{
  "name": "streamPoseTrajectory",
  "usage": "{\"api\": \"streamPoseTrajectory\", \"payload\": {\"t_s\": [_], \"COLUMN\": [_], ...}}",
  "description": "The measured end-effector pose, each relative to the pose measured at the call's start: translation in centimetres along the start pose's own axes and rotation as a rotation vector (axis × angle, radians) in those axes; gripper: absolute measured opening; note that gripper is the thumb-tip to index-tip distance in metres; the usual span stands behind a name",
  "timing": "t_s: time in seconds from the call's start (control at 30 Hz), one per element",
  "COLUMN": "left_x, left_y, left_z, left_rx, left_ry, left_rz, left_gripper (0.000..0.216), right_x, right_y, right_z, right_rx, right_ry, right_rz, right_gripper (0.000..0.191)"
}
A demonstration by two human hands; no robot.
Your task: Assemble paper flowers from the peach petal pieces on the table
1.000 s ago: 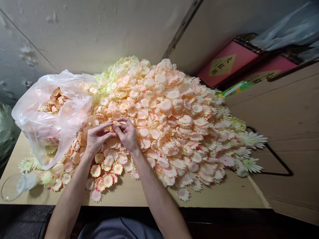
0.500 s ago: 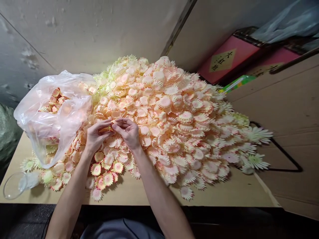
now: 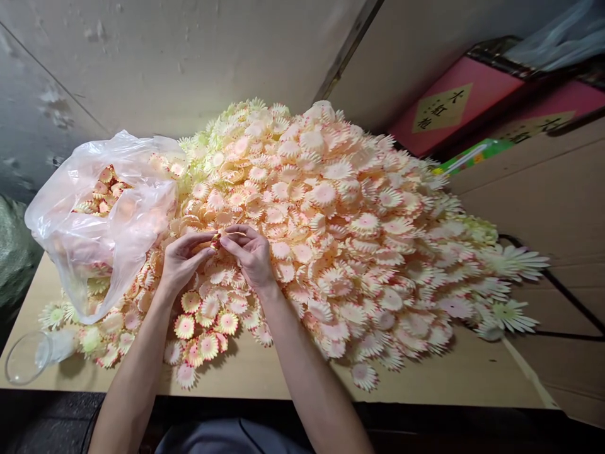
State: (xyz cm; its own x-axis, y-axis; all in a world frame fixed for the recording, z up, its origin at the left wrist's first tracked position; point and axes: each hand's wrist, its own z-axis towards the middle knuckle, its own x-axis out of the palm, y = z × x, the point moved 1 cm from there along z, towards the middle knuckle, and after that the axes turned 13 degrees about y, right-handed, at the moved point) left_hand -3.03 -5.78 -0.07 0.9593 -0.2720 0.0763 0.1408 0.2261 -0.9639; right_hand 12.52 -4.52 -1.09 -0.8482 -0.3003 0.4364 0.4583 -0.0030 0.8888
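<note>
A big heap of pale peach and pink flower-shaped pieces [image 3: 340, 233] covers most of the tan table [image 3: 265, 375]. My left hand [image 3: 182, 260] and my right hand [image 3: 250, 252] meet above the heap's near-left part. Both pinch one small flower piece [image 3: 218, 238] between their fingertips. My forearms reach up from the bottom edge. At the left, a clear plastic bag [image 3: 101, 214] holds more of the same flower pieces.
A clear round plastic container [image 3: 26, 358] lies at the table's near-left corner. Red boxes with yellow diamond labels [image 3: 439, 107] stand at the back right. Brown cardboard [image 3: 548, 189] flanks the right side, with a black wire frame [image 3: 567, 296] against it. A wall rises behind.
My hands stay together over the same spot, the fingertips shifting slightly on the small piece. The camera has drifted a little, so the heap sits further right in view.
</note>
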Motion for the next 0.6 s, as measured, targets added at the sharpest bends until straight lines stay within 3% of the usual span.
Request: {"api": "streamPoseTrajectory", "payload": {"t_s": [0.6], "left_x": [0.04], "left_y": [-0.43], "left_z": [-0.02], "left_rx": [-0.015], "left_ry": [-0.003], "left_rz": [0.003], "left_gripper": [0.029], "right_x": [-0.19], "right_y": [-0.01], "right_z": [0.02], "right_rx": [0.019], "right_ry": [0.015], "right_rz": [-0.009], "right_gripper": [0.031]}}
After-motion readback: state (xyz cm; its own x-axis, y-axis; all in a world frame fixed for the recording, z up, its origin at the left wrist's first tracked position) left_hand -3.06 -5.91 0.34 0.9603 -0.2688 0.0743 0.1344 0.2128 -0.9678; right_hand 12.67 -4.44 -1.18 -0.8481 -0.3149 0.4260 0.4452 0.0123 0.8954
